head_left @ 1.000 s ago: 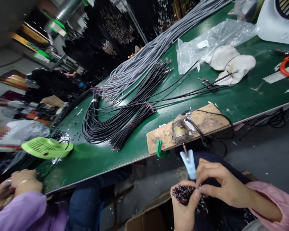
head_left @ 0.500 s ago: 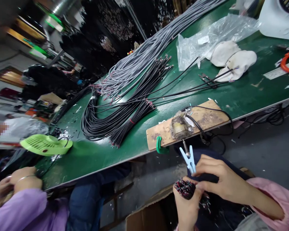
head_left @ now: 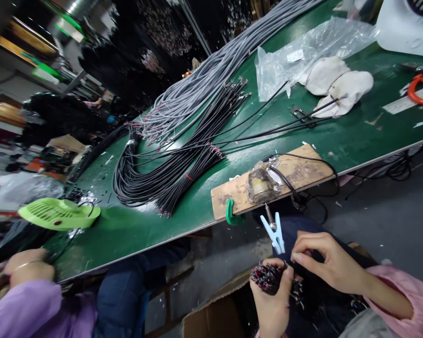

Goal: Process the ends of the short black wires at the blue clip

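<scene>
My left hand [head_left: 271, 300] is wrapped round a bundle of thin black cables [head_left: 268, 277], whose cut ends show red, white and dark wire tips. Just right of the bundle, my right hand [head_left: 329, 260] has thumb and forefinger pinched together; whatever lies between them is too small to make out. A light blue clothespin [head_left: 275, 237] hangs above the bundle, clipped on a metal tip [head_left: 269, 213]. That tip sticks out from a fuzzy, motor-like cylinder [head_left: 262, 185] on a wooden board [head_left: 303, 164].
A green clamp [head_left: 231, 213] holds the board at the table edge. Black cables [head_left: 148, 180] and grey cables [head_left: 197, 80] lie across the green table [head_left: 134, 239], with pliers [head_left: 299, 114], white gloves [head_left: 352, 89] and orange-handled scissors [head_left: 414, 91]. A purple-sleeved co-worker [head_left: 31, 300] sits left; a cardboard box [head_left: 207, 324] stands below.
My right hand has drawn away to the right from the bundle and the clothespin, its fingers curling into a pinch. My left hand still grips the bundle. The view has shifted slightly.
</scene>
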`<action>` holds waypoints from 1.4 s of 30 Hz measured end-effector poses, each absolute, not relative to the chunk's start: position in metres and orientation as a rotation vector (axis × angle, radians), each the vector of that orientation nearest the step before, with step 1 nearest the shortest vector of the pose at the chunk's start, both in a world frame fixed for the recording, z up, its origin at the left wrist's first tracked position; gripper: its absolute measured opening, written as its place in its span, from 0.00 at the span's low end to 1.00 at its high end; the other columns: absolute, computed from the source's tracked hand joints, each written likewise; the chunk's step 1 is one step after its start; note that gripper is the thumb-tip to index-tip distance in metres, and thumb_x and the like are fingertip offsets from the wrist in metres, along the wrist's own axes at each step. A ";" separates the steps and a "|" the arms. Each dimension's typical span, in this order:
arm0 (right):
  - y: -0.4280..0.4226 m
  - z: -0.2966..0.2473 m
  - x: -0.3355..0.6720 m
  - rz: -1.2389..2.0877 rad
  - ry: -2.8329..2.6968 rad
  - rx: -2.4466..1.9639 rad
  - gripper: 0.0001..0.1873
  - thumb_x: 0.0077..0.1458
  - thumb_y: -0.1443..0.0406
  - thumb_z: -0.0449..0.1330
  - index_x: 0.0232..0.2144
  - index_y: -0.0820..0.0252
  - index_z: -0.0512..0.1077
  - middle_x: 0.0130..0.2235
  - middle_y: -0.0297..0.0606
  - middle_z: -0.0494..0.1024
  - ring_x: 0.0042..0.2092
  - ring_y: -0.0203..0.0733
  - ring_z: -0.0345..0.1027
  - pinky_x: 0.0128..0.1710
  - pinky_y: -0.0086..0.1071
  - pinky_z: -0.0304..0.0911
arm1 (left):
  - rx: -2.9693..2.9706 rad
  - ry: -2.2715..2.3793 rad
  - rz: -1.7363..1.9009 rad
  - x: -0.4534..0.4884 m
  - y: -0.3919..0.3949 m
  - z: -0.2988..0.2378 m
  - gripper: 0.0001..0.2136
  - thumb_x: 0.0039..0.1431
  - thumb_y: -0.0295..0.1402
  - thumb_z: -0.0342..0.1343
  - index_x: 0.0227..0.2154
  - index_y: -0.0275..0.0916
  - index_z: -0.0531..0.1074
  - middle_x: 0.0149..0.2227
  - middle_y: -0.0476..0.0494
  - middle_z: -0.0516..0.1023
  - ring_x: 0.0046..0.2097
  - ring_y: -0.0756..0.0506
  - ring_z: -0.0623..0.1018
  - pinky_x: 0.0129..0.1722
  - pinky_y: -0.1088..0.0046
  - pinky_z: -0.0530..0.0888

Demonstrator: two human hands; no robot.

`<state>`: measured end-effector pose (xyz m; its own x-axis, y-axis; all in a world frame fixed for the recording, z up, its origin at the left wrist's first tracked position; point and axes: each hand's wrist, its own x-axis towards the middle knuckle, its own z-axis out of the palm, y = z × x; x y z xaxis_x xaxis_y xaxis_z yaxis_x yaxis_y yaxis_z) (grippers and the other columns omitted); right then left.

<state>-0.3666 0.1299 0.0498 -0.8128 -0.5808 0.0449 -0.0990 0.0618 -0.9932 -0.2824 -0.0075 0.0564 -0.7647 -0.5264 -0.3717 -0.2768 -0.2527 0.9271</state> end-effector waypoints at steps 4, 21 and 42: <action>0.128 0.052 -0.363 -1.813 2.093 -0.701 0.15 0.63 0.64 0.55 0.25 0.61 0.71 0.27 0.37 0.73 0.31 0.40 0.63 0.32 0.33 0.57 | 0.869 -2.018 -2.035 -0.288 -0.008 0.061 0.05 0.42 0.26 0.67 0.23 0.37 0.76 0.22 0.49 0.78 0.25 0.49 0.77 0.28 0.77 0.74; 0.110 0.035 -0.359 -2.167 1.484 -0.465 0.19 0.57 0.53 0.62 0.25 0.62 0.71 0.26 0.35 0.70 0.28 0.37 0.66 0.28 0.30 0.62 | 0.920 -1.711 -2.346 -0.283 -0.005 0.058 0.13 0.45 0.39 0.70 0.24 0.37 0.74 0.17 0.50 0.77 0.17 0.48 0.75 0.19 0.76 0.70; 0.114 0.055 -0.360 -1.998 2.046 -0.812 0.08 0.61 0.68 0.58 0.31 0.61 0.76 0.29 0.40 0.78 0.34 0.42 0.68 0.38 0.35 0.64 | 0.812 -1.805 -2.215 -0.281 -0.016 0.041 0.09 0.51 0.34 0.67 0.26 0.36 0.74 0.20 0.51 0.77 0.21 0.50 0.76 0.25 0.77 0.71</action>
<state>-0.3604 0.1139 0.0554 -0.8377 -0.4860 0.2491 -0.2605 -0.0454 -0.9644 -0.2810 -0.0157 0.0409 -0.8370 -0.4564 -0.3018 -0.2034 -0.2524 0.9460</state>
